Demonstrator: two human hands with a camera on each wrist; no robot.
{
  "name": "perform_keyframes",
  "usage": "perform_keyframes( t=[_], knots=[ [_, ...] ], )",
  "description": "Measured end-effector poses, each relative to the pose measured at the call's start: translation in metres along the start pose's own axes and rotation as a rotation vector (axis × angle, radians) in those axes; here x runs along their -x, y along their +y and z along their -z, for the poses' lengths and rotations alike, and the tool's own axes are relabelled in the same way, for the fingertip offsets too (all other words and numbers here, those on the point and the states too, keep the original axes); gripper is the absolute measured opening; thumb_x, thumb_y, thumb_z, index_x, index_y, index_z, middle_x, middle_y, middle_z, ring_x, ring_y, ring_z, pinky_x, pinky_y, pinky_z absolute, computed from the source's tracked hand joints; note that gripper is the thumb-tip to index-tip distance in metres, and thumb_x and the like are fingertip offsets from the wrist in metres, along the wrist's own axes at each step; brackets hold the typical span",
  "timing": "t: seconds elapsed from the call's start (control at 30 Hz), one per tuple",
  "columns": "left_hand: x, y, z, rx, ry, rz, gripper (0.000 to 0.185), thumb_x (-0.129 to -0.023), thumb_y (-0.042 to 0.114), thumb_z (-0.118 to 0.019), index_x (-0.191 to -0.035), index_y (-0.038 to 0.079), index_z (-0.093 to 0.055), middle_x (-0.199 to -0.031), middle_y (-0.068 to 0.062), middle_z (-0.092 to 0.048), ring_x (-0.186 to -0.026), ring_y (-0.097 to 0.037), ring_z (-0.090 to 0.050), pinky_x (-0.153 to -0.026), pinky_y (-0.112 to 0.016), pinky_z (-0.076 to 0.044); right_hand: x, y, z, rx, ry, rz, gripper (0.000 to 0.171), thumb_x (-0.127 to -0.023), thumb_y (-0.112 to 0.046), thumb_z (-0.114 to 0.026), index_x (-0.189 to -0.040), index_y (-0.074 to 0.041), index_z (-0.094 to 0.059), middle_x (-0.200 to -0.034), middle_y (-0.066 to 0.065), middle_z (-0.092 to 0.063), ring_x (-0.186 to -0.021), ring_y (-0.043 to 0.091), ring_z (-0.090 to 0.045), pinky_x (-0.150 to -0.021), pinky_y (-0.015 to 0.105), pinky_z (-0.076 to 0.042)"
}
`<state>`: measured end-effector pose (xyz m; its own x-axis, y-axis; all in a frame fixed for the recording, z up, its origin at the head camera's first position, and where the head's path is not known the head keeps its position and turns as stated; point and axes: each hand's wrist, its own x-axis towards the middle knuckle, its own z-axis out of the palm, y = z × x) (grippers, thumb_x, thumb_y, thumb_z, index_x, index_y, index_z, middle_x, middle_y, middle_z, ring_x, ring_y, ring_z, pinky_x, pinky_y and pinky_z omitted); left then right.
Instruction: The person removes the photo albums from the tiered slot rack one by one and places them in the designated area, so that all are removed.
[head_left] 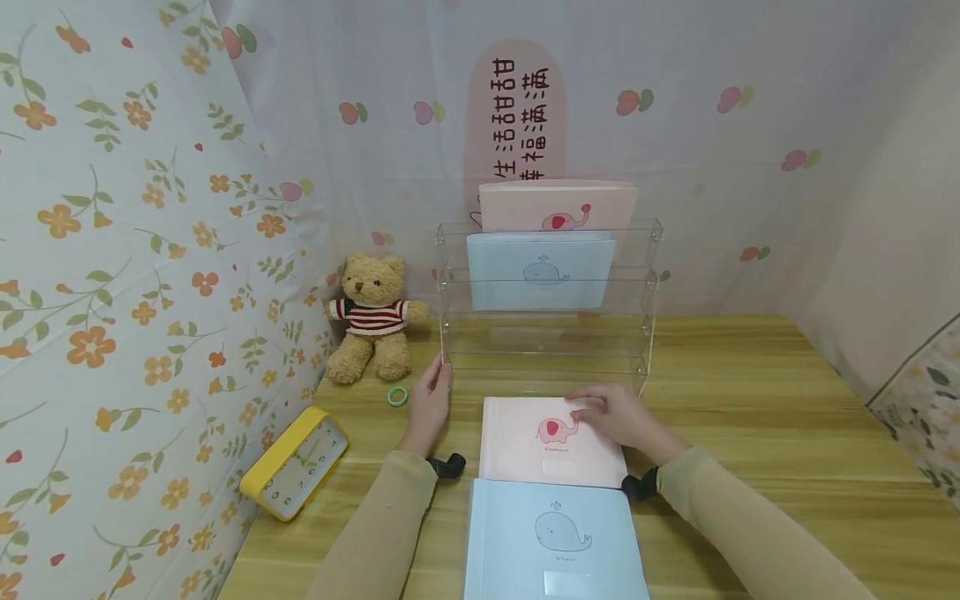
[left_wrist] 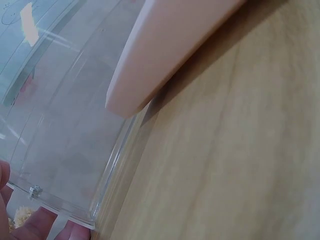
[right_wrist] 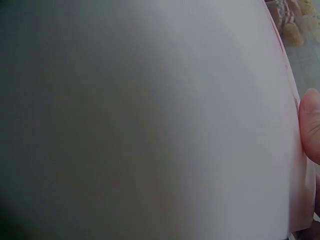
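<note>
Pink elephant book (head_left: 551, 440) flat on the wooden table (head_left: 750, 400), just in front of the clear acrylic rack (head_left: 547, 308).

Right hand (head_left: 615, 417) resting on its far edge, fingers relaxed, not yet gripping; left hand (head_left: 429, 402) loosely touching the rack's front left corner. Probably light, stiff, smooth-covered; best pinched at an edge. Inside the rack: another pink book (head_left: 558, 207) behind a blue whale book (head_left: 540, 271). Nearer than the pink one, a second blue book (head_left: 555, 542).

Soft, even light fills the head view, which bends at its edges. Both wrist views are blurred close-ups; the right one darkens leftward.
</note>
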<state>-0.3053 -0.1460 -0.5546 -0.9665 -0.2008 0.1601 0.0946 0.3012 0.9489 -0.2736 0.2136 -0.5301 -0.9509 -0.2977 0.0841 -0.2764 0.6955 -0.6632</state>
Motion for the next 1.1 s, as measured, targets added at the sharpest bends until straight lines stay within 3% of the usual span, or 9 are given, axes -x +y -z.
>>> perform_keyframes(
  t=[0.6, 0.77, 1.1],
  knots=[
    [0.002, 0.005, -0.001, 0.011, 0.003, 0.006, 0.049, -0.116, 0.040, -0.058, -0.162, 0.023, -0.057, -0.162, -0.009, -0.061, -0.152, -0.035, -0.058, -0.125, -0.057, -0.048, 0.002, 0.001, -0.005, 0.072, 0.006, -0.051, 0.031, -0.102, -0.030, -0.081, -0.132, -0.022, -0.082, -0.139, 0.016, -0.078, -0.139, 0.047, -0.065, -0.118, 0.068, -0.050],
    [0.002, 0.005, -0.001, 0.010, -0.002, 0.006, 0.051, -0.116, 0.042, -0.057, -0.163, 0.022, -0.057, -0.163, -0.009, -0.061, -0.152, -0.035, -0.058, -0.125, -0.056, -0.049, 0.001, 0.000, -0.005, 0.132, 0.000, -0.053, 0.030, -0.102, -0.032, -0.081, -0.131, -0.023, -0.083, -0.136, 0.014, -0.079, -0.130, 0.043, -0.066, -0.113, 0.066, -0.053],
    [0.001, 0.004, -0.001, 0.024, 0.004, -0.007, 0.050, -0.116, 0.040, -0.057, -0.162, 0.020, -0.057, -0.163, -0.010, -0.061, -0.152, -0.036, -0.058, -0.124, -0.056, -0.050, 0.000, -0.012, 0.002, 0.224, 0.020, 0.041, 0.031, -0.101, -0.029, -0.082, -0.129, -0.016, -0.082, -0.130, 0.015, -0.080, -0.126, 0.044, -0.072, -0.109, 0.064, -0.058]
  ],
)
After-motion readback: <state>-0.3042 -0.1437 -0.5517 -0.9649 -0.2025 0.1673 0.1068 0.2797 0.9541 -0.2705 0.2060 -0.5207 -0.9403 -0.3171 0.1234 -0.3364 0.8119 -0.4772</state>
